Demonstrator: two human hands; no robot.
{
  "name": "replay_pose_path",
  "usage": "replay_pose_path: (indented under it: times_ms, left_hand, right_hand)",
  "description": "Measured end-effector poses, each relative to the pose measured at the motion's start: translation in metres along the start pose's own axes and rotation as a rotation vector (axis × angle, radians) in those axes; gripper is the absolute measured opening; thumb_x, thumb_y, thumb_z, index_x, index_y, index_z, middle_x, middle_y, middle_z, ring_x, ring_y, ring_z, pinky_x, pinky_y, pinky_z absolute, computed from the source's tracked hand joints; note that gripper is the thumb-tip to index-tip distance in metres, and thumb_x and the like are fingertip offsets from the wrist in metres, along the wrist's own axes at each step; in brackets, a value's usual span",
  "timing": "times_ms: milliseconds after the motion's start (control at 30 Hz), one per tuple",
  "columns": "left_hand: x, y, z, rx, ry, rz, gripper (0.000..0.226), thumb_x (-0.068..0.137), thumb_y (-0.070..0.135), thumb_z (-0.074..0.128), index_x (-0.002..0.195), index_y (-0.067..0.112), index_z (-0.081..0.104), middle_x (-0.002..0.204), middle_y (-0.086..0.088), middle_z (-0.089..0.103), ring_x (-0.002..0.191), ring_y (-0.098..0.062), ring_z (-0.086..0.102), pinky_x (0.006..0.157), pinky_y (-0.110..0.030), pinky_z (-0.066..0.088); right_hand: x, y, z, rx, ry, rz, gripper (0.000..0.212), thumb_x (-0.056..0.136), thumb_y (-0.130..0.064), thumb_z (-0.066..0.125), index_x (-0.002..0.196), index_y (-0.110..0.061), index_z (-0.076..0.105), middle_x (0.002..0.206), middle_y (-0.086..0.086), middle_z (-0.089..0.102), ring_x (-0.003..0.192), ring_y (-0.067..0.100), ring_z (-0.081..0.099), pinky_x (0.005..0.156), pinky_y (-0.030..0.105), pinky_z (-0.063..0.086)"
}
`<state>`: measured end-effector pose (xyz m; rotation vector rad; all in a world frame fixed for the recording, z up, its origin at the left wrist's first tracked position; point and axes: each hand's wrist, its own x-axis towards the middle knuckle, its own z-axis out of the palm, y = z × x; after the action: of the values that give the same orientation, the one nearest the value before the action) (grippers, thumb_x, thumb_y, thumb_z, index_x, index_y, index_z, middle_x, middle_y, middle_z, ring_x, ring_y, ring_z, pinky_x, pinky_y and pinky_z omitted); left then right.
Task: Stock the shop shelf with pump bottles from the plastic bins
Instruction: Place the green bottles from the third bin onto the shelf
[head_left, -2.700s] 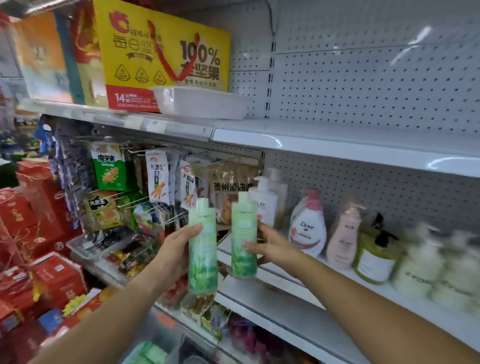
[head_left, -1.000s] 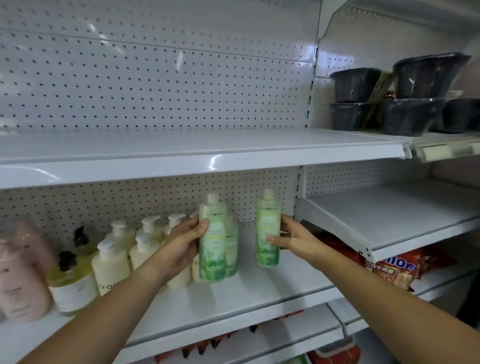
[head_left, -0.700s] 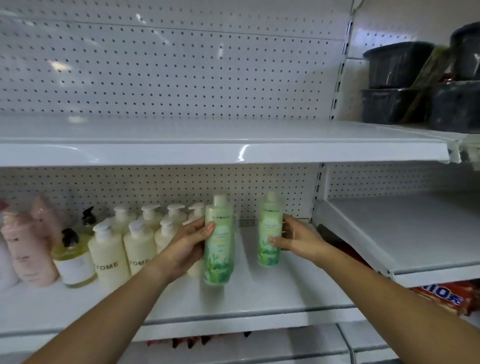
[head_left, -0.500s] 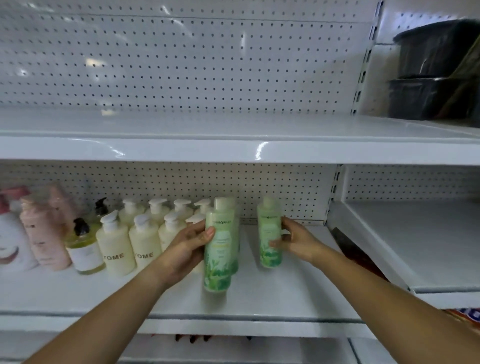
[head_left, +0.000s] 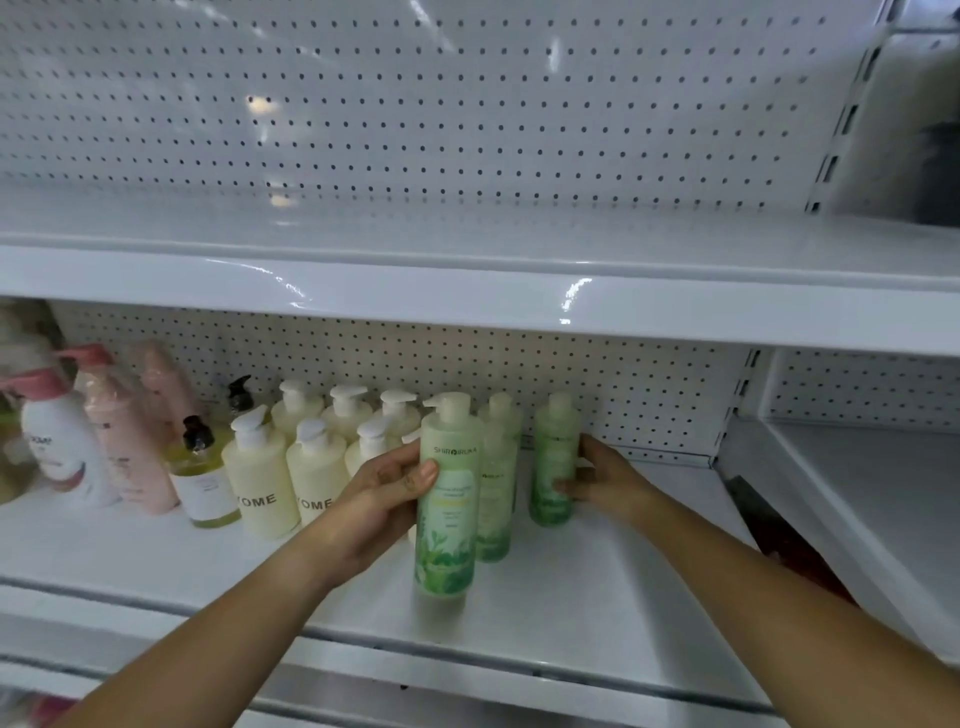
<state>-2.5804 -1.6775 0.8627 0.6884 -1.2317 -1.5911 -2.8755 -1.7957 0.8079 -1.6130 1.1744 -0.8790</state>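
Both bottles lower since earlier, now at shelf (head_left: 597, 587) | left hand (head_left: 382, 501) fingers grip front bottle (head_left: 448, 499); right hand (head_left: 605, 480) grips rear bottle (head_left: 555, 462) | seat bases flat before release

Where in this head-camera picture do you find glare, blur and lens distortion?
Head view: glare streaks on the upper shelf edge and pegboard; pink bottles at far left are blurred, while the green bottle in the left hand reads sharply; shelf lines bow, showing wide-angle distortion.
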Motion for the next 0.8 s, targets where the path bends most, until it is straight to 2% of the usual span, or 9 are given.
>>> replay_pose_path:
  times_ms: [133, 267, 400, 467, 533, 600, 700, 800]
  left_hand:
    - [0.0, -0.001, 0.001, 0.002, -0.011, 0.005, 0.074, 0.076, 0.037, 0.083, 0.134, 0.0, 0.056, 0.133, -0.028, 0.058, 0.126, -0.042, 0.055, 0.102, -0.048, 0.048]
    - [0.001, -0.004, 0.003, 0.017, -0.016, 0.003, 0.077, 0.076, 0.038, 0.083, 0.136, 0.0, 0.053, 0.135, -0.028, 0.057, 0.127, -0.043, 0.054, 0.106, -0.053, 0.044]
    - [0.004, -0.002, 0.01, 0.028, -0.048, 0.014, 0.077, 0.077, 0.038, 0.082, 0.137, -0.001, 0.052, 0.135, -0.028, 0.056, 0.128, -0.043, 0.053, 0.11, -0.055, 0.04]
    - [0.006, 0.0, 0.015, 0.032, -0.068, 0.024, 0.077, 0.077, 0.038, 0.082, 0.137, 0.0, 0.052, 0.136, -0.029, 0.055, 0.128, -0.044, 0.052, 0.11, -0.056, 0.039]
    - [0.009, 0.001, 0.019, 0.027, -0.081, 0.024, 0.077, 0.077, 0.038, 0.082, 0.138, 0.002, 0.052, 0.136, -0.029, 0.055, 0.129, -0.045, 0.051, 0.11, -0.058, 0.038]
    - [0.011, 0.001, 0.026, 0.013, -0.092, 0.023, 0.076, 0.076, 0.039, 0.083, 0.136, 0.003, 0.054, 0.135, -0.028, 0.056, 0.127, -0.044, 0.053, 0.107, -0.054, 0.044]
    - [0.014, -0.001, 0.041, -0.04, -0.104, 0.03, 0.074, 0.072, 0.038, 0.086, 0.131, 0.002, 0.059, 0.129, -0.025, 0.062, 0.121, -0.038, 0.059, 0.097, -0.043, 0.052]
    - [0.018, -0.006, 0.055, -0.068, -0.142, 0.03, 0.073, 0.074, 0.036, 0.084, 0.131, -0.002, 0.057, 0.129, -0.028, 0.06, 0.122, -0.039, 0.058, 0.102, -0.047, 0.049]
  right_hand:
    - [0.005, 0.005, 0.001, -0.001, -0.034, 0.013, 0.068, 0.077, -0.006, 0.082, 0.133, -0.021, 0.046, 0.137, 0.004, 0.056, 0.119, 0.024, 0.06, 0.1, 0.048, 0.052]
    - [0.002, 0.003, 0.003, 0.003, -0.045, 0.019, 0.072, 0.078, -0.004, 0.081, 0.138, -0.019, 0.043, 0.137, 0.003, 0.056, 0.117, 0.018, 0.061, 0.092, 0.03, 0.055]
    - [-0.012, -0.017, 0.002, 0.014, 0.035, 0.013, 0.075, 0.078, 0.001, 0.08, 0.138, -0.021, 0.041, 0.126, -0.002, 0.057, 0.111, 0.01, 0.059, 0.079, 0.017, 0.054]
    - [-0.029, -0.037, -0.003, 0.061, 0.163, -0.04, 0.073, 0.082, 0.001, 0.076, 0.142, -0.022, 0.041, 0.128, 0.001, 0.056, 0.11, 0.01, 0.059, 0.083, 0.019, 0.053]
    - [-0.054, -0.057, -0.006, 0.12, 0.269, -0.125, 0.057, 0.087, 0.003, 0.07, 0.135, -0.021, 0.051, 0.127, 0.003, 0.06, 0.112, 0.018, 0.062, 0.089, 0.023, 0.053]
    - [-0.086, -0.074, 0.0, 0.171, 0.259, -0.173, 0.045, 0.089, -0.001, 0.069, 0.128, -0.019, 0.057, 0.123, 0.003, 0.066, 0.113, 0.021, 0.065, 0.094, 0.029, 0.053]
    - [-0.129, -0.081, 0.027, 0.215, 0.163, -0.182, 0.054, 0.081, -0.018, 0.078, 0.13, -0.018, 0.056, 0.125, 0.004, 0.066, 0.116, 0.018, 0.064, 0.098, 0.034, 0.053]
    - [-0.15, -0.076, 0.055, 0.2, 0.114, -0.144, 0.066, 0.074, -0.015, 0.083, 0.132, -0.021, 0.052, 0.126, 0.002, 0.065, 0.117, 0.016, 0.063, 0.097, 0.032, 0.053]
